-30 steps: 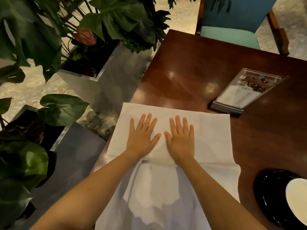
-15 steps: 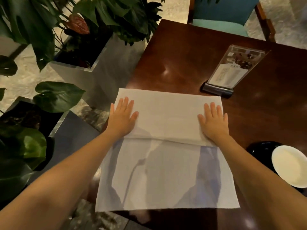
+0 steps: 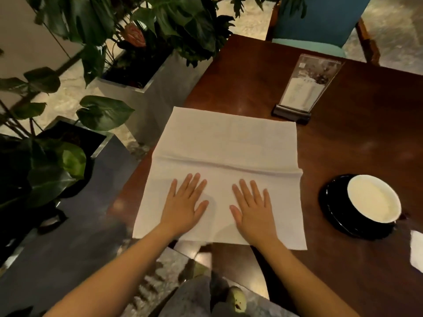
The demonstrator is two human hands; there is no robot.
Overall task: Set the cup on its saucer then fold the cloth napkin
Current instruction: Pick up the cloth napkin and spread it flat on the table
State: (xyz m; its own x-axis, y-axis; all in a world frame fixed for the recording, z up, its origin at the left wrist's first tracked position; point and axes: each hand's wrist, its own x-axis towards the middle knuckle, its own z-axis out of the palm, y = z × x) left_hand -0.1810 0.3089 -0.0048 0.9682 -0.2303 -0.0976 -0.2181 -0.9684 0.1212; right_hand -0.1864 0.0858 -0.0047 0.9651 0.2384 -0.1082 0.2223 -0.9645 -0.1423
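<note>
A white cloth napkin [image 3: 226,143] lies spread flat on the dark wooden table [image 3: 357,138], with a crease running across its middle. My left hand [image 3: 185,202] and my right hand [image 3: 251,207] rest palm down, fingers apart, on the napkin's near half, side by side. To the right, a black cup [image 3: 373,197] with a white inside stands on its black saucer [image 3: 332,209], apart from the napkin.
A clear menu stand [image 3: 302,88] on a dark base stands just beyond the napkin's far right corner. Planters with large leafy plants [image 3: 142,42] line the table's left side. A teal chair [image 3: 320,21] is at the far edge. The near table edge is under the napkin.
Both hands have slid from the far half of the napkin, first spreading outward, then back to the near half and closer together. The view has shifted, showing the whole cup.
</note>
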